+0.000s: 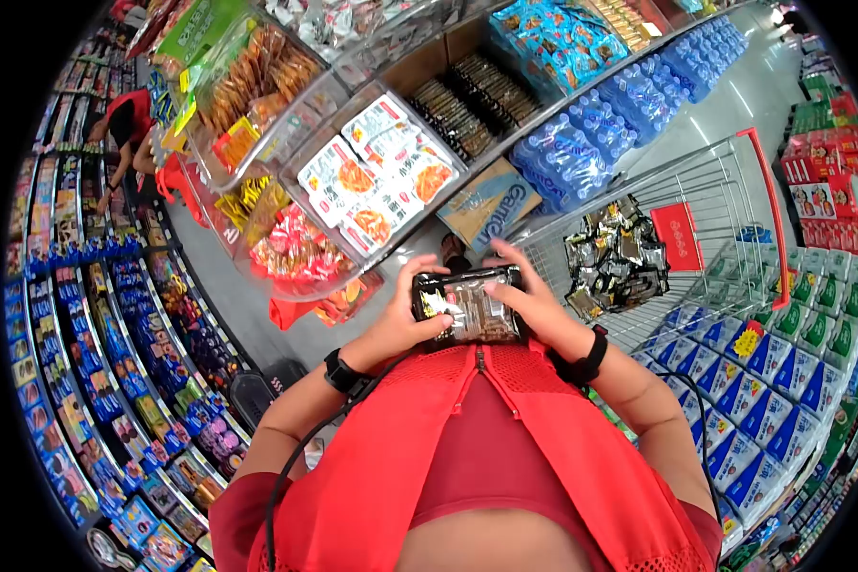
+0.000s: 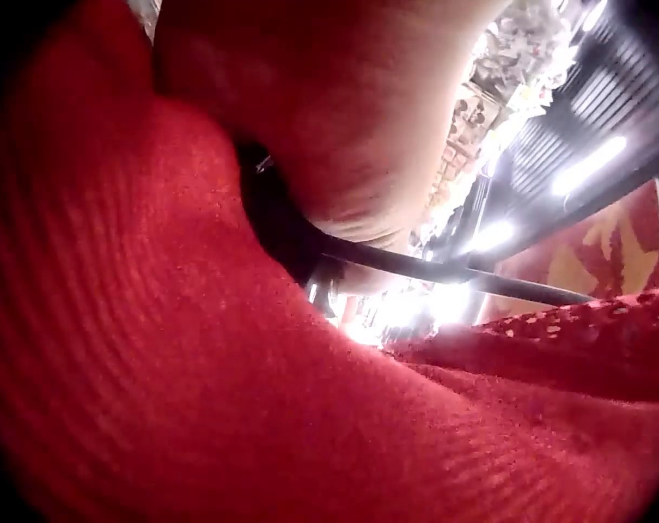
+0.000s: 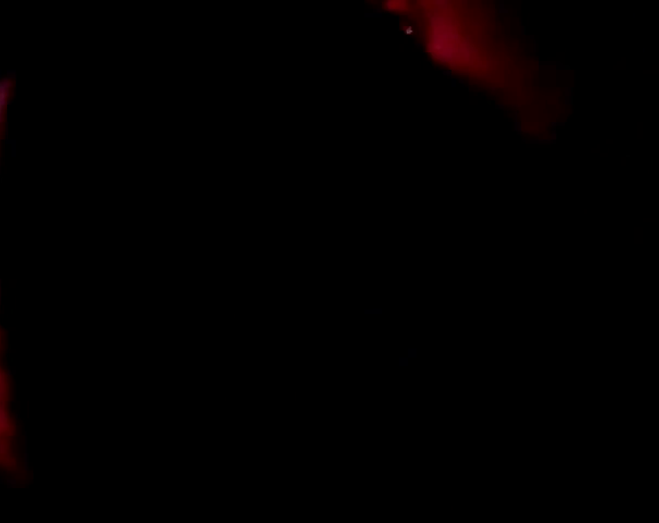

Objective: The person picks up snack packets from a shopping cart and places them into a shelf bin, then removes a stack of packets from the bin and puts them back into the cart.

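In the head view a black and clear snack packet [image 1: 475, 310] with brown contents is held level in front of the red vest. My left hand [image 1: 402, 313] grips its left end, thumb over the top face. The right hand [image 1: 534, 297] grips the other end, its thumb also lying on top. To the right, a pile of black and gold snack packets [image 1: 615, 257] lies in a wire shopping cart [image 1: 715, 186]. The left wrist view shows red cloth and part of an arm, and the right wrist view is almost wholly dark; neither shows the hands.
A display bin ahead has rows of dark packets [image 1: 472, 105] and a printed price sign [image 1: 377, 176]. Blue-wrapped bottle packs [image 1: 591, 138] stand beside a carton [image 1: 491, 200]. Tissue packs [image 1: 734, 381] are stacked at right. Shelves [image 1: 114, 362] line the left, where another person [image 1: 129, 129] reaches in.
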`<state>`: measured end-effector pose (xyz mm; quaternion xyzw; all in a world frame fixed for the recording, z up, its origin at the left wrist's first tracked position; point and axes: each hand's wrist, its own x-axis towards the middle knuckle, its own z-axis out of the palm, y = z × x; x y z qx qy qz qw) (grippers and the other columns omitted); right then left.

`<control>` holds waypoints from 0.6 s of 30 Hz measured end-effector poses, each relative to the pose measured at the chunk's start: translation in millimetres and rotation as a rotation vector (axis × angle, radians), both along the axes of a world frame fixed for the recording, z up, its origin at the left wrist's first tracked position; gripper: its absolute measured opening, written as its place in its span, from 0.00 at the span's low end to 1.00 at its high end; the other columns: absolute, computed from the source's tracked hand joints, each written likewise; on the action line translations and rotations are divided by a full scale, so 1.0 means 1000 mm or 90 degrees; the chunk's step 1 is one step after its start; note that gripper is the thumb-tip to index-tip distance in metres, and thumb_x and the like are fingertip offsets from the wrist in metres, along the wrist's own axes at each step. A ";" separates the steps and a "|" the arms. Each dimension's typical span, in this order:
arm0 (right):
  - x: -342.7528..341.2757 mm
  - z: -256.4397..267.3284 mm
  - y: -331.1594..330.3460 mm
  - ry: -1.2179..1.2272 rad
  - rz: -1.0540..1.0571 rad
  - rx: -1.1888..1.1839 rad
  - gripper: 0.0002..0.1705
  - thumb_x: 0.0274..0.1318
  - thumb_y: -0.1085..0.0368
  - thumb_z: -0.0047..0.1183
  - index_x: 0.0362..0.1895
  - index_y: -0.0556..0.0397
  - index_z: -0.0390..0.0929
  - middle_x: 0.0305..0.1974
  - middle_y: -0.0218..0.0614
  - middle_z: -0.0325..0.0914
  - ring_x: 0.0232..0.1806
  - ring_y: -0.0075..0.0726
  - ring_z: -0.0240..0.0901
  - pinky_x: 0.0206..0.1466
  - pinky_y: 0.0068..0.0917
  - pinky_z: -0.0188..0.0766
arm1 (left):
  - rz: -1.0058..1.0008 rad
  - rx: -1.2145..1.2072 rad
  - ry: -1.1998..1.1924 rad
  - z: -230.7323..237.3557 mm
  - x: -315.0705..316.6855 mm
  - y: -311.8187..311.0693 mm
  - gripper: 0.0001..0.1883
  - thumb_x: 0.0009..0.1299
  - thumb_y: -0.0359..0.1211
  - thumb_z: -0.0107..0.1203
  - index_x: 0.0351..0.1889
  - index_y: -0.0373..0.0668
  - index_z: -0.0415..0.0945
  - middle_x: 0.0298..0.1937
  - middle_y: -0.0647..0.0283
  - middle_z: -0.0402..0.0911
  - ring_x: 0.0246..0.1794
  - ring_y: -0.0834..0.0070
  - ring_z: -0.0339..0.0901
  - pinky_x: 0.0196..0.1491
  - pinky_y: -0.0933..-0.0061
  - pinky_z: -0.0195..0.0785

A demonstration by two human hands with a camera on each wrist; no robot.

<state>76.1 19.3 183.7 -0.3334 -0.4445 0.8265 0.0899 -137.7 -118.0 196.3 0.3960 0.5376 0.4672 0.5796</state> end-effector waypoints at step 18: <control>-0.074 0.012 0.049 -0.070 -0.188 0.245 0.76 0.42 0.58 0.77 0.80 0.51 0.26 0.80 0.58 0.31 0.82 0.50 0.34 0.75 0.42 0.54 | -0.094 0.056 -0.025 -0.031 -0.092 0.084 0.46 0.61 0.29 0.69 0.72 0.44 0.48 0.66 0.55 0.62 0.66 0.68 0.64 0.68 0.65 0.60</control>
